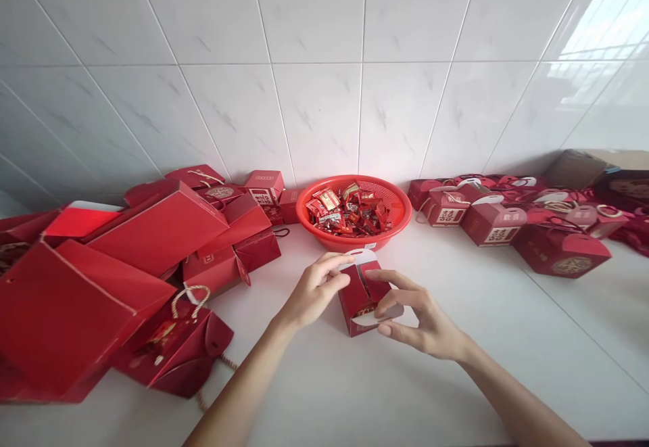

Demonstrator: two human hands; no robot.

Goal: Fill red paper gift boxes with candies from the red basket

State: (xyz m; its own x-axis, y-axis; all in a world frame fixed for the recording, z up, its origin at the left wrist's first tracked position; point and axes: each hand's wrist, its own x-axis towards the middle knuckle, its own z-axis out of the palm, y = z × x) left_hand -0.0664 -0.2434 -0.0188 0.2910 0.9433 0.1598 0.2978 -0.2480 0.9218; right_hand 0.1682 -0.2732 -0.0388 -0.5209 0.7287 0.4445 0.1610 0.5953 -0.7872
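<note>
A small red gift box (353, 300) stands on the white table in front of me, its two long top panels folded inward with a narrow gap between them. White-backed end flaps stick up at its far and near ends. My left hand (317, 289) grips the far left side, fingers by the far flap and thumb over the top. Curled fingers of my right hand (423, 315) rest on the right panel and the near flap, with the thumb at the near corner. Behind the box is a red plastic basket (304, 220) holding many wrapped candies (349, 212).
Large red boxes (157, 230) are heaped at the left, with a rope-handled red box (177, 349) in front. At the right, closed red gift boxes (494, 220) stand in rows near a cardboard box (583, 166). A tiled wall (324, 115) rises behind.
</note>
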